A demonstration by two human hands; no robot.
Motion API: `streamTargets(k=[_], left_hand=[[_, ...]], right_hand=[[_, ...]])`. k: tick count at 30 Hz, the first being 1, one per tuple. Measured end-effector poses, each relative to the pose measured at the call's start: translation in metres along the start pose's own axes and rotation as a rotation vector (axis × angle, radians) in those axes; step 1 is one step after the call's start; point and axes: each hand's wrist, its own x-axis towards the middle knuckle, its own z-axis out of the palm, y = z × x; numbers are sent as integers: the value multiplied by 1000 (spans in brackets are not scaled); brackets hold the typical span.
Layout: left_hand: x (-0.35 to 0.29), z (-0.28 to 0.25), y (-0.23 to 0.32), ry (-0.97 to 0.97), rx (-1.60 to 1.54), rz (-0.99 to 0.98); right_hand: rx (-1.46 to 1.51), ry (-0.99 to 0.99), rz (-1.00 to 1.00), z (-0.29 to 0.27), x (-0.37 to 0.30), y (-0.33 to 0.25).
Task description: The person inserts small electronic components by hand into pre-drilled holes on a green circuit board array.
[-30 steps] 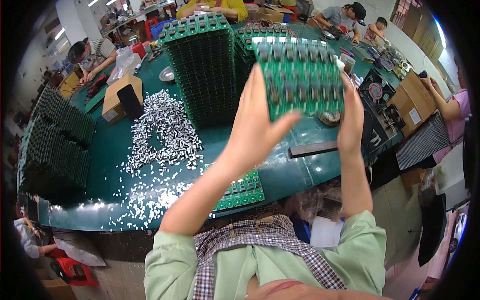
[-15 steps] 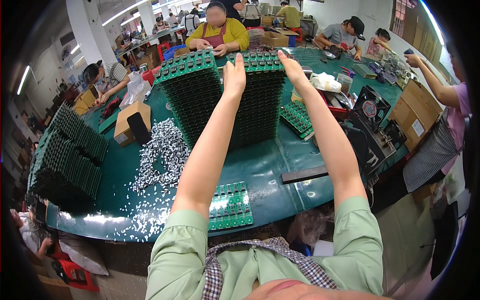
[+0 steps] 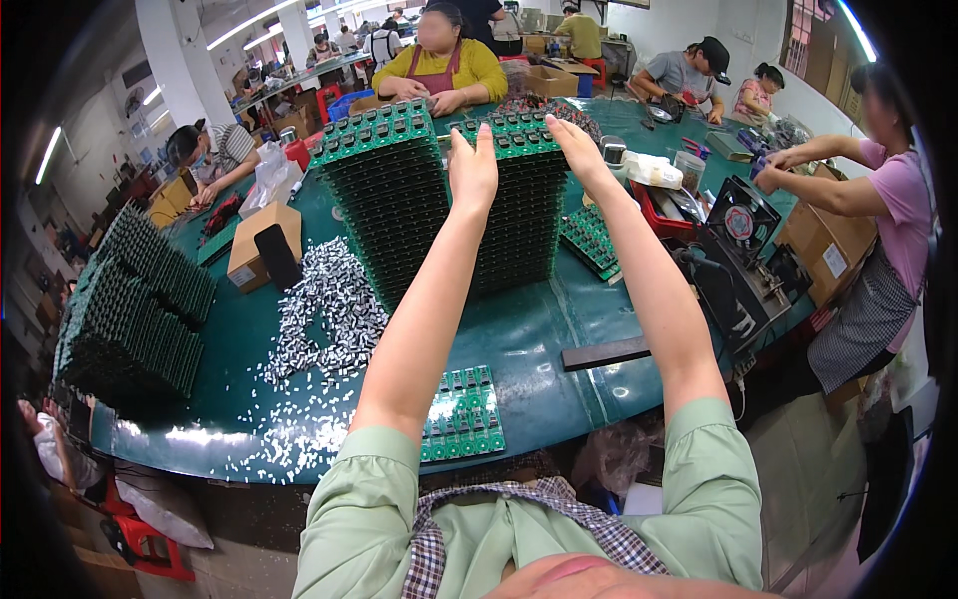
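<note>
The left hand (image 3: 474, 170) and the right hand (image 3: 581, 158) are raised over the table (image 3: 539, 344), apart from each other, at the upper left and upper right sides of the right stack of green circuit boards (image 3: 514, 225). Both hands have the thumb extended and are not closed into a fist; the outer fingers are partly hidden, and whether either hand grips the top boards cannot be told. The right stack stands upright on the green table surface, beyond the forearms, its top face bearing rows of dark components. The left stack of circuit boards (image 3: 389, 195) stands just beside it, equally layered. A loose circuit board (image 3: 474, 409) lies flat at the near table edge, partly covered by the left forearm. To its left, a heap of small black-and-white parts (image 3: 324, 319) thins into scattered white pieces (image 3: 284, 434). A dark bar (image 3: 606, 352) lies near the right forearm. Beyond that forearm, further circuit boards (image 3: 591, 243) lie beside the right stack. More board stacks (image 3: 135, 314) occupy the far left of the table. A cardboard box (image 3: 264, 240) stands behind the heap, with a dark flat object (image 3: 276, 257) against its front.
</note>
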Motion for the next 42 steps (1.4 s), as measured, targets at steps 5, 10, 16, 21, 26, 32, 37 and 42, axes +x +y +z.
streamTargets(k=[5, 10, 16, 21, 26, 32, 37, 42], left_hand=[[1, -7, -2, -3, -48, 29], [0, -7, -9, -13, -116, 65], [-30, -18, -6, 47, -25, 138], [-113, -28, 6, -148, 59, 227], [-186, -157, -31, -65, 355, 393], [-211, -298, -143, -30, 689, 44], [-202, -330, -175, -146, 650, -162], [-198, -334, -190, -174, 640, -151]], right_hand=[[44, -135, 38, -2, -12, -25], [191, -92, 88, -1, -24, -44], [155, -45, 131, -3, -17, -18], [328, 123, -86, -60, -46, 30], [407, 153, 53, -28, -170, -74], [207, 0, 237, -34, -274, -38], [318, -44, 371, 1, -313, -55], [294, -194, 357, 37, -328, -90]])
